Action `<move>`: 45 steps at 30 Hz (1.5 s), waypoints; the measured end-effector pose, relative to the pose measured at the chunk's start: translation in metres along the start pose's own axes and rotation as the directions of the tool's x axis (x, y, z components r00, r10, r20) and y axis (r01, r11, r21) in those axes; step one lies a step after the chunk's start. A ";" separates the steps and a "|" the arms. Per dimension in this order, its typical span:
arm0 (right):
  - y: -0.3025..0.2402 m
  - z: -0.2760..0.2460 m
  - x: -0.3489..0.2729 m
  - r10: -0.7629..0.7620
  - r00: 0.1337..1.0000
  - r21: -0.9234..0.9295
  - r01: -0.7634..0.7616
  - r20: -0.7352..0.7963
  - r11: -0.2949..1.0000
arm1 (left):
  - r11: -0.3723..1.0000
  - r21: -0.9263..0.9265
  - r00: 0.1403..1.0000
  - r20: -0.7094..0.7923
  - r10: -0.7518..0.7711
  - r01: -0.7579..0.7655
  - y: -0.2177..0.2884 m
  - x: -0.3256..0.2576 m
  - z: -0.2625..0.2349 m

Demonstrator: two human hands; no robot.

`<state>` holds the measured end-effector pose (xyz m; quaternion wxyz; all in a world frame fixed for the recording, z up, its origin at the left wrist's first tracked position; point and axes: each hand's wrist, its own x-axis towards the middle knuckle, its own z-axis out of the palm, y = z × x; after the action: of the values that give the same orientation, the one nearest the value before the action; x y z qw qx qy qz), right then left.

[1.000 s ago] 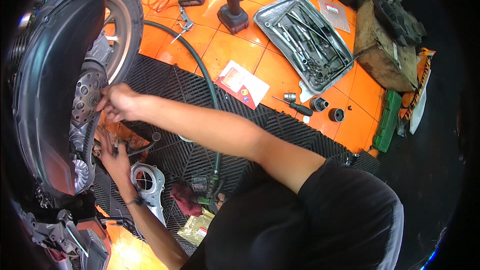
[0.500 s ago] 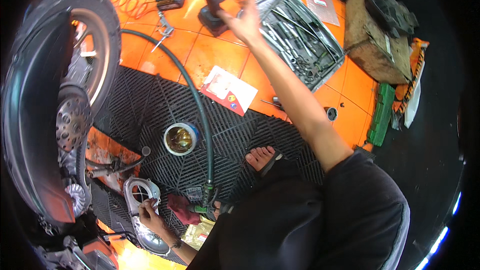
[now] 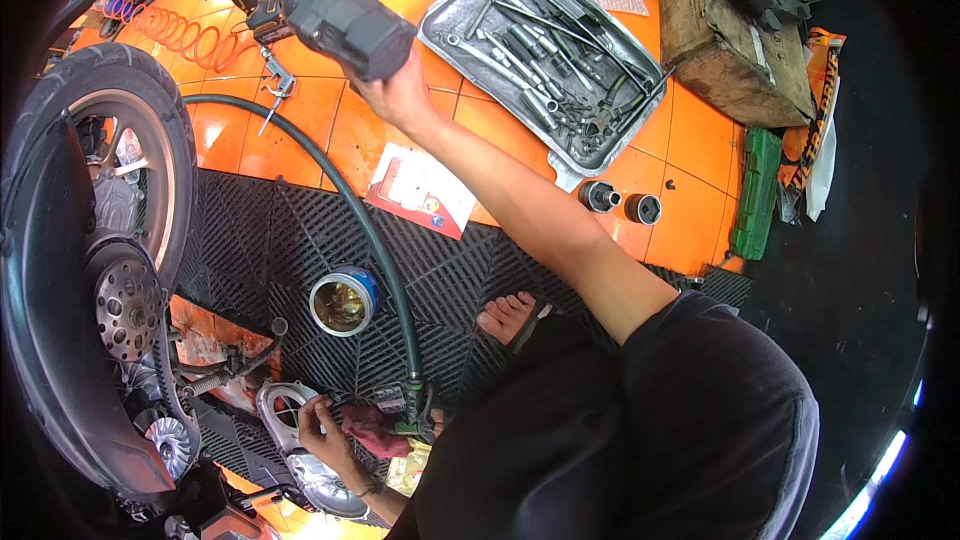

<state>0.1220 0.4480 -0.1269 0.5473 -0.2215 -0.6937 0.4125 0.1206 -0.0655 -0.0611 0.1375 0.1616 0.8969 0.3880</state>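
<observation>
My right hand [image 3: 398, 95] reaches far forward, closed round the handle of a black cordless impact wrench [image 3: 350, 25]. The wrench's body covers most of the fingers. Low on the left, my left hand [image 3: 328, 445] is beside a silver engine side cover [image 3: 318, 485] on the mat. Its fingers are bent together; whether a small part sits between them is too small to tell. Left of it stand a motorcycle's rear wheel [image 3: 180, 155], a perforated round clutch drum [image 3: 128, 315] and a finned pulley [image 3: 172, 443].
A metal tray [image 3: 440, 25] of wrenches and sockets lies beyond my right arm, with two large sockets [image 3: 600, 197] nearby. An opened can [image 3: 365, 285] stands on the black mat [image 3: 450, 270], beside a dark hose [image 3: 345, 180]. A cardboard box [image 3: 735, 50] is at far right.
My right hand, with fingers spread beside the impact wrench before, now grips it, and the tool has turned and shifted left. The view has shifted too; my left hand stays near the cover.
</observation>
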 end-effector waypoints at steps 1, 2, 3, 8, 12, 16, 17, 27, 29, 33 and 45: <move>-0.008 -0.004 -0.010 0.026 1.000 -0.015 -0.026 -0.003 1.000 | 1.000 0.025 1.000 0.009 0.008 -0.009 0.003 0.001 0.002; -0.017 -0.008 -0.017 0.050 0.999 -0.029 -0.050 -0.010 0.998 | 0.999 0.049 1.000 0.017 0.020 -0.021 0.007 0.004 0.004; -0.022 -0.012 -0.023 0.074 0.997 -0.042 -0.074 -0.015 0.996 | 0.999 0.036 1.000 0.019 0.016 -0.017 0.009 0.006 0.005; -0.020 -0.020 -0.027 0.091 0.993 -0.008 -0.091 0.069 0.996 | 1.000 -0.010 1.000 0.029 0.005 -0.005 0.012 0.009 0.007; -0.022 -0.027 -0.022 0.067 0.987 -0.024 -0.065 0.147 0.998 | 0.996 0.084 0.999 0.040 -0.011 0.007 0.019 0.003 0.002; -0.029 -0.043 -0.019 0.122 0.942 -0.245 -0.044 0.313 0.968 | 0.999 -0.021 0.998 0.046 -0.036 0.037 0.027 0.009 -0.001; -0.028 -0.040 -0.019 0.161 0.925 -0.306 -0.051 0.344 0.951 | 1.000 -0.006 0.998 0.053 -0.016 0.016 0.033 0.014 -0.004; -0.007 -0.007 -0.001 -0.071 0.993 -0.344 0.099 0.094 0.934 | 0.987 0.112 0.992 0.060 0.112 -0.118 0.096 0.041 -0.022; -0.008 -0.011 0.024 -0.006 0.993 -0.314 0.042 0.116 0.949 | 0.990 0.083 0.993 0.052 0.106 -0.110 0.082 0.035 -0.024; 0.020 -0.042 0.050 0.167 0.878 -0.242 -0.061 0.449 0.968 | 0.993 0.109 0.998 0.047 0.044 -0.049 0.054 0.017 -0.032; -0.100 0.087 0.210 0.018 0.688 -0.508 0.517 0.725 0.689 | 0.977 0.200 0.997 0.011 -0.078 0.075 0.059 0.004 -0.046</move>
<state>-0.0091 0.5227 0.0702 0.1873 -0.1333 -0.9687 0.0941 0.1104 -0.0556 0.0127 0.1441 0.1437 0.9354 0.2892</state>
